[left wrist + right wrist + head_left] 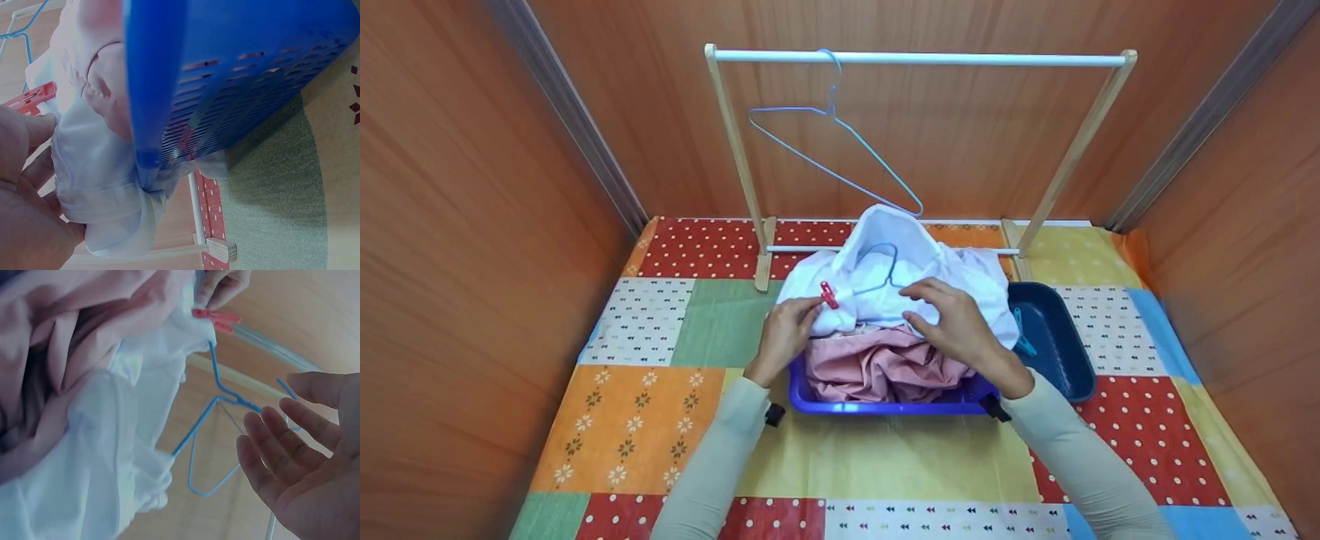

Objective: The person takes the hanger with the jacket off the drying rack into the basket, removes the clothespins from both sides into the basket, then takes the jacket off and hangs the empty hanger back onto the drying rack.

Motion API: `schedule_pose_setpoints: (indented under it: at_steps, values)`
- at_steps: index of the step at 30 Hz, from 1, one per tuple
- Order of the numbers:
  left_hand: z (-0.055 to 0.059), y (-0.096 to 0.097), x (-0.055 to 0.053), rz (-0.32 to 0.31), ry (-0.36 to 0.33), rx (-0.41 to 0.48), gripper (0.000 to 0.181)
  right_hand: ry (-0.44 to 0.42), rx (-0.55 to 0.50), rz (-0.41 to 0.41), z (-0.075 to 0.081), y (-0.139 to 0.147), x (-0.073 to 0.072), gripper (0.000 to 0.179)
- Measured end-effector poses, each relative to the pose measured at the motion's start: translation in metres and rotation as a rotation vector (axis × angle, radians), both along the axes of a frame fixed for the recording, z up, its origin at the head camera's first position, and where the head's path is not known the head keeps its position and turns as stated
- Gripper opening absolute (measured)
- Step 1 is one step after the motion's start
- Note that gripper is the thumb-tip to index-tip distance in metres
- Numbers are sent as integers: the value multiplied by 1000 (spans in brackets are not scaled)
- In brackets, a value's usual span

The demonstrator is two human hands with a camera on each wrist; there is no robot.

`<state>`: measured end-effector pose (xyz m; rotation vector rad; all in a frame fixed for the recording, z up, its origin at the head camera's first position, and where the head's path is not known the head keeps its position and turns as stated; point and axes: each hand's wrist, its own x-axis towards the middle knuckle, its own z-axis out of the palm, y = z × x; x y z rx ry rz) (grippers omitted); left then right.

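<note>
The right hand point(952, 319) is empty near the hanger point(894, 262) inside the garment point(877, 306) on the basket point(885, 408); the left hand point(787, 330) touches the peg point(828, 295), grip unclear. A shallow bite could let the garment slip.

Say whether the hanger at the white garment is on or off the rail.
Off: the hanger sits down at the white garment, its hook apart from the rail.

Clothespin point(829, 295) plastic; garment point(976, 281) matt cloth; basket point(885, 408) glossy plastic.

wood-grain walls point(457, 225), brown | grey corner strips point(579, 112) | multicoloured patchwork cloth point(652, 442) below, partly polka-dotted
</note>
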<state>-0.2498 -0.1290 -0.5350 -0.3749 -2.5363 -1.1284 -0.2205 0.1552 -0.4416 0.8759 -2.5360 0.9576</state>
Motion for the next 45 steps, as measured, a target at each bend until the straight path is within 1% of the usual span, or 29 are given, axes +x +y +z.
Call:
schedule_pose_setpoints:
  at_steps: [3, 8, 11, 15, 23, 28, 32, 37, 42, 45]
  values:
    - [0, 0, 0, -4, -1, -2, 20, 0, 0, 28, 0, -11, -1, 27]
    - [2, 0, 1, -10, 8, -10, 20, 37, -18, 90, 0, -28, -4, 27]
    - [3, -1, 1, -10, 1, -9, 20, 57, -22, 122, -1, -38, -7, 28]
    - [3, -1, 0, -9, -15, -5, 20, 63, -8, 140, -3, -52, -13, 30]
    - [0, -1, 0, -8, -27, -18, 21, 30, 19, 160, -2, -80, -25, 33]
    - [0, 0, -1, -10, -4, -9, 20, -3, 48, 141, 0, -94, -35, 34]
    - [0, 0, -2, -3, 3, -15, 19, -29, 131, 98, -3, -102, -42, 36]
    - [1, 0, -1, 2, 4, -29, 21, -50, 240, 52, -7, -111, -47, 39]
    - [1, 0, -1, -2, -5, -23, 22, -30, 286, 5, -12, -116, -51, 39]
    - [0, 0, -1, -4, -6, -17, 22, -11, 307, -2, -15, -117, -54, 35]
